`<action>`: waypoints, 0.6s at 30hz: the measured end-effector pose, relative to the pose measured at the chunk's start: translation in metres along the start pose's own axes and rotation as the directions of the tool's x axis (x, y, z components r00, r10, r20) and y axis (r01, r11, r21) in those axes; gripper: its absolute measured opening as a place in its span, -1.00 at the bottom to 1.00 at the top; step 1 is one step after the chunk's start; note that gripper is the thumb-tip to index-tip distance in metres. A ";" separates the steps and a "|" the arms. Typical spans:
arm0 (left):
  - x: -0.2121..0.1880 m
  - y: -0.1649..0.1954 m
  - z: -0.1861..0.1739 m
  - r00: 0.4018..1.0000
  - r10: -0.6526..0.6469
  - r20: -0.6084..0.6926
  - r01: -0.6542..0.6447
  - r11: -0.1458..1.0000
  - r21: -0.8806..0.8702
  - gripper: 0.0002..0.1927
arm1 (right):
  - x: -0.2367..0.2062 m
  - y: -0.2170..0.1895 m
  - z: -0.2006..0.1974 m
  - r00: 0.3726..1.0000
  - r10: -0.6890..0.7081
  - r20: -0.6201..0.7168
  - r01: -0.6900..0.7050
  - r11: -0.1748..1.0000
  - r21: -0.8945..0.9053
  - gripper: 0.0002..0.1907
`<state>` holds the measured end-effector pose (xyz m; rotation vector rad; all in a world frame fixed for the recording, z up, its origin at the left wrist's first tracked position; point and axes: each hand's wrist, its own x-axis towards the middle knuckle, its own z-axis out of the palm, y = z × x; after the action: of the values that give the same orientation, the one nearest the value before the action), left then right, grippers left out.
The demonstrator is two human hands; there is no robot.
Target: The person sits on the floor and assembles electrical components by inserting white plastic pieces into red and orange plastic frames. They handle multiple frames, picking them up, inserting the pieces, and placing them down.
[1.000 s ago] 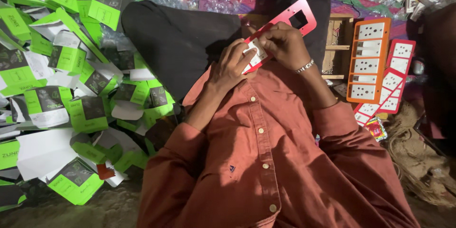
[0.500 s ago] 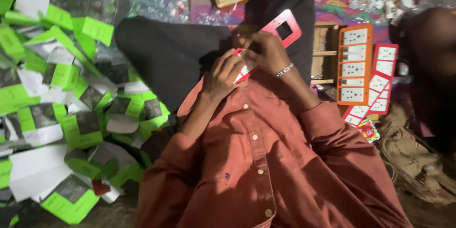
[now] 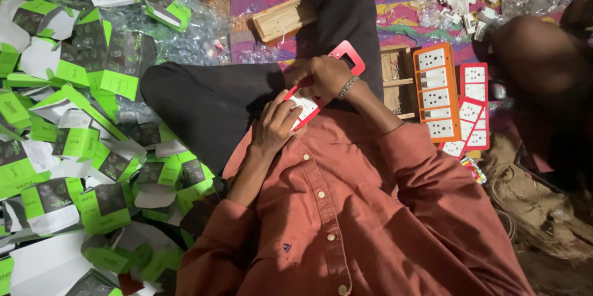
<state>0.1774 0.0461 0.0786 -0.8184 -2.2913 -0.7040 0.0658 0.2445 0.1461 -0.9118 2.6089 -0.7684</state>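
Note:
Both my hands hold a red rectangular plastic frame (image 3: 343, 58) over my lap. My right hand (image 3: 326, 76) grips its middle from above, a metal bracelet on the wrist. Lower down, my left hand (image 3: 276, 125) presses a white socket insert (image 3: 305, 105) into the frame's near end. The far end of the frame has an open rectangular cut-out. I wear a rust-coloured shirt and dark trousers.
Several green, black and white cardboard boxes (image 3: 74, 148) lie heaped at the left. Orange and red socket panels (image 3: 435, 92) lie at the right beside a wooden frame (image 3: 395, 80). A wooden block (image 3: 281, 19) rests on the patterned mat. Another person sits at the right edge (image 3: 543, 74).
The view has shifted, so hands and frame sit a little lower and more central. My hands keep the same hold on the red frame, the left still pressing the white insert.

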 end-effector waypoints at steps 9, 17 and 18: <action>0.007 -0.009 0.008 0.998 0.026 -0.048 -0.027 0.999 -0.022 -0.59 | 0.014 0.018 0.003 0.995 0.093 0.045 -0.091 0.995 -0.036 -0.69; -0.003 -0.005 0.008 1.000 0.006 0.015 -0.006 1.000 0.001 -0.58 | 0.007 0.016 0.006 0.989 0.120 0.085 -0.120 0.993 -0.010 -0.66; -0.001 -0.006 0.008 1.000 0.010 0.011 -0.010 1.000 0.014 -0.58 | 0.008 0.015 0.005 0.992 0.106 0.068 -0.107 0.994 0.011 -0.68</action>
<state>0.1714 0.0471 0.0711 -0.8289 -2.2982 -0.6804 0.0546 0.2474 0.1331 -0.7739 2.5663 -0.7157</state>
